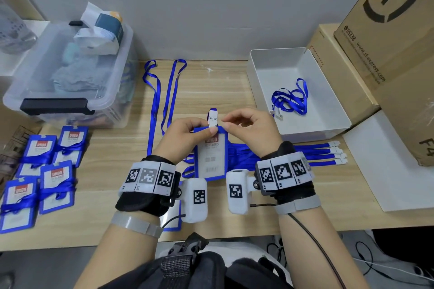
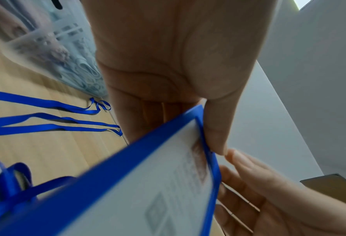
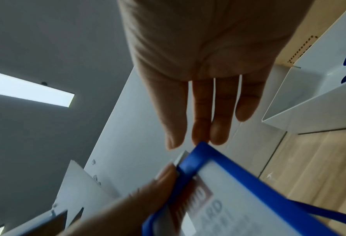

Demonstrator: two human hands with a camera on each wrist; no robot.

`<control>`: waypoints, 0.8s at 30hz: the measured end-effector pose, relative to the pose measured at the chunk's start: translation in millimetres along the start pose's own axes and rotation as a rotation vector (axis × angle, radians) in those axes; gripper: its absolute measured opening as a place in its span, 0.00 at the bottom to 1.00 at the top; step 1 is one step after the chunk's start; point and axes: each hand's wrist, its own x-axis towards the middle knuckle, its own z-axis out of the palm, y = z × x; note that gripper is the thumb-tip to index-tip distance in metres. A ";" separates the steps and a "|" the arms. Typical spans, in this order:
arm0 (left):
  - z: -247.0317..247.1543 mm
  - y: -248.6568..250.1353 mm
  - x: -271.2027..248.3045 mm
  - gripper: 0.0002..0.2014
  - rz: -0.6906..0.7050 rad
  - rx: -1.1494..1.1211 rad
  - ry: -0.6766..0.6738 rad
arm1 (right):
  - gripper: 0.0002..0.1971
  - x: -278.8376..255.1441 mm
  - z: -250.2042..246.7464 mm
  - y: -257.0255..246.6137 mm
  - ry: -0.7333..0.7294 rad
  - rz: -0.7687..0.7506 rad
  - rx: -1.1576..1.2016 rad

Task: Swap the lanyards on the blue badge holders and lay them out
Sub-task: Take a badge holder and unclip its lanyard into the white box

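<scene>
Both hands meet over the middle of the desk: the left hand (image 1: 185, 135) pinches the top edge of a blue-framed plastic badge holder with a white ID card inside (image 1: 211, 155), thumb on the front and fingers behind, while the right hand (image 1: 251, 130) nips the small white plastic clip (image 1: 213, 119) that stands at the holder's top slot. The split grip looks chosen to steady the holder while the clip is worked at the slot (whether it is going on or coming off cannot be told). The holder is raised and tilted toward the person, its lower edge near the wrists.

Beneath it lies a flat row of blue ribbon lanyards with white end clips (image 1: 314, 151), their clips fanned to the right, apparently laid ready in order. Two more long blue ribbon lanyards (image 1: 164, 91) stretch away toward the wall. To the left, four blue badge holders wrapped in their own ribbons (image 1: 44, 171) sit in a loose block, likely waiting their turn. A shallow white rectangular tray (image 1: 265, 82) to the right holds a coiled blue lanyard (image 1: 291, 98).

The light wood-grain desk (image 1: 211, 87) meets a plain grey wall. A translucent plastic storage bin with black latches (image 1: 68, 77) stands at the back left; brown cardboard shipping boxes (image 1: 387, 42) lean at the right.
</scene>
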 end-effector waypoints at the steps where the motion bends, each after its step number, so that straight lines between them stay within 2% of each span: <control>1: 0.8 0.4 -0.4 0.04 0.003 -0.002 -0.013 | 0.04 1.0 2.1 1.4 0.000 -0.010 -0.018; 13: 1.7 1.0 -3.8 0.10 0.059 -0.018 -0.098 | 0.07 4.3 12.3 2.3 0.065 -0.066 -0.187; 24: 1.6 -1.5 -2.1 0.10 0.121 0.082 -0.065 | 0.07 9.9 11.7 -1.3 0.013 0.021 -0.156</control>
